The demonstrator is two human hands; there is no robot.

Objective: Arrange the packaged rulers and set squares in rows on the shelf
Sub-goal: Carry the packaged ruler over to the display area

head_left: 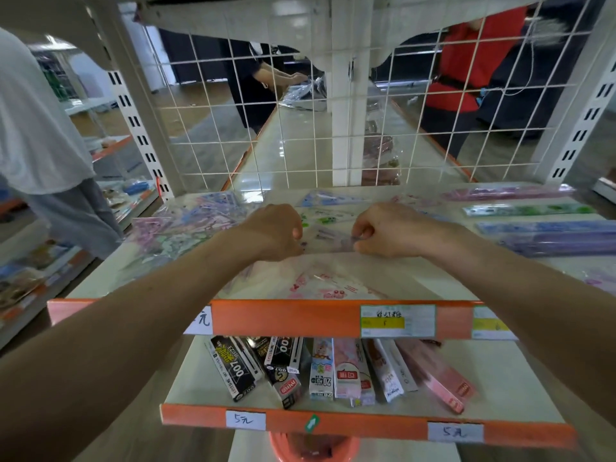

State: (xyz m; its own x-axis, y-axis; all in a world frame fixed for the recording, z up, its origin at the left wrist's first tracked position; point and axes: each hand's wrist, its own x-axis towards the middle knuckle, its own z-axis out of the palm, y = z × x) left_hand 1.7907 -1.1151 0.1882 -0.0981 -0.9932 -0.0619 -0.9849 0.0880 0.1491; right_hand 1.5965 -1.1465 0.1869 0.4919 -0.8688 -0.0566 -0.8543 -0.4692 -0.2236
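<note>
Nearest us, boxes [266, 365] lie on the lower shelf. On the upper shelf [283, 316], a pink packet [326, 281] lies by the front edge. Just beyond it, our left hand [273, 231] and right hand [386, 231] each pinch an end of a clear set-square packet [328, 238] lying mid-shelf. A loose pile [186, 225] sits to the left, and packaged rulers [546, 228] lie in rows to the right, before the wire grid [300, 128].

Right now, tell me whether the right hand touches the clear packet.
Touching: the head view shows the right hand pinching the clear packet at its edge.
</note>
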